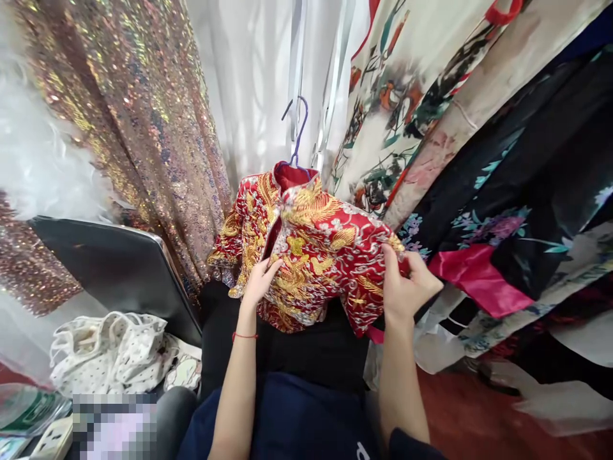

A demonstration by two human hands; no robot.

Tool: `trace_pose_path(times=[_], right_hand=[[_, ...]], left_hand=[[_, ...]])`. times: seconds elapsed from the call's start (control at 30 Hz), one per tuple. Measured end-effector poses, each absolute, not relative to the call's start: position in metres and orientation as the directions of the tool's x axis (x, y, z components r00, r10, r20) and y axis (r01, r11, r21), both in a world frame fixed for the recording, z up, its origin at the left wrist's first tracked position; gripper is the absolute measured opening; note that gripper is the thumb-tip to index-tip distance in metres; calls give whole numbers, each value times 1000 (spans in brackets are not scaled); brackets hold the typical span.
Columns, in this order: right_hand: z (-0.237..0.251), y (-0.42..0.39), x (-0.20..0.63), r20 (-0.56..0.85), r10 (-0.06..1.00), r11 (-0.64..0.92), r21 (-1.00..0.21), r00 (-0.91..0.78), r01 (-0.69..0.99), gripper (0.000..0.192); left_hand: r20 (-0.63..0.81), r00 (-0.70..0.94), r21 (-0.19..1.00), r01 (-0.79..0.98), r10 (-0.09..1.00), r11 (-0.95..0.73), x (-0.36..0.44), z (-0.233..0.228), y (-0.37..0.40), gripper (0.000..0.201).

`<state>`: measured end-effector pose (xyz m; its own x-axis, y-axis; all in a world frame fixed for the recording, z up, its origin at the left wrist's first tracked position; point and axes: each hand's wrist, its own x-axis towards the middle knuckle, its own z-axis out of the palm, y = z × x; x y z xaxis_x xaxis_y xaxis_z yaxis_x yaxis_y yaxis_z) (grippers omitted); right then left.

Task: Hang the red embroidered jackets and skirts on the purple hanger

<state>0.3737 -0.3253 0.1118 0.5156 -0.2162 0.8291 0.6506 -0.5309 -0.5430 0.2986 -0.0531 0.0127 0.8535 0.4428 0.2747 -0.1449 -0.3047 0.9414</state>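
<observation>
A small red jacket [306, 255] with gold and silver embroidery and a stand-up collar is spread out in front of me. It hangs on a purple hanger [301, 128], whose hook rises above the collar. My left hand [260, 281] pinches the jacket's front edge, below the opening at the chest. Out at the sleeve on the right, my right hand [407, 281] grips the sleeve edge between thumb and fingers. The fingertips of both hands are partly hidden by the cloth. The jacket's lower part rests over my dark lap.
Sequinned fabric [143, 108] and white curtains [249, 76] hang behind. Printed and black floral garments [507, 166] crowd the right side. To the left stand a dark chair back [115, 275] and a spotted white bag-like cloth [115, 358]. A power strip [52, 441] lies at lower left.
</observation>
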Motion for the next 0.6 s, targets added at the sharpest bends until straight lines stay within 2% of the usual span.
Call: trace_pose_path(times=[0.1, 0.17, 0.23, 0.3, 0.4, 0.5, 0.53, 0.6], right_hand=[[110, -325, 371, 831, -244, -513, -548, 500, 661, 44], [103, -323, 372, 840, -173, -514, -523, 515, 680, 44], [98, -322, 371, 842, -58, -555, -474, 536, 684, 41], [99, -321, 367, 858, 45, -630, -373, 511, 681, 34], [112, -316, 352, 924, 162, -686, -146, 345, 713, 36], [125, -302, 342, 886, 420, -600, 110, 196, 792, 43], [127, -296, 344, 845, 505, -559, 165, 175, 813, 47], [127, -285, 358, 770, 608, -511, 191, 195, 838, 53]], left_hand=[[338, 755, 907, -100, 562, -410, 306, 15, -51, 45], [321, 703, 904, -27, 635, -426, 309, 5, -52, 43], [293, 673, 907, 30, 679, -420, 309, -9, -52, 41], [277, 689, 911, 32, 669, -410, 306, -19, -48, 36], [332, 680, 888, 9, 654, -461, 301, -17, -38, 31], [420, 516, 774, 225, 746, -592, 304, 0, -27, 36], [453, 465, 715, 321, 761, -622, 307, 6, -24, 37], [497, 464, 595, 432, 733, -678, 312, 17, -20, 26]])
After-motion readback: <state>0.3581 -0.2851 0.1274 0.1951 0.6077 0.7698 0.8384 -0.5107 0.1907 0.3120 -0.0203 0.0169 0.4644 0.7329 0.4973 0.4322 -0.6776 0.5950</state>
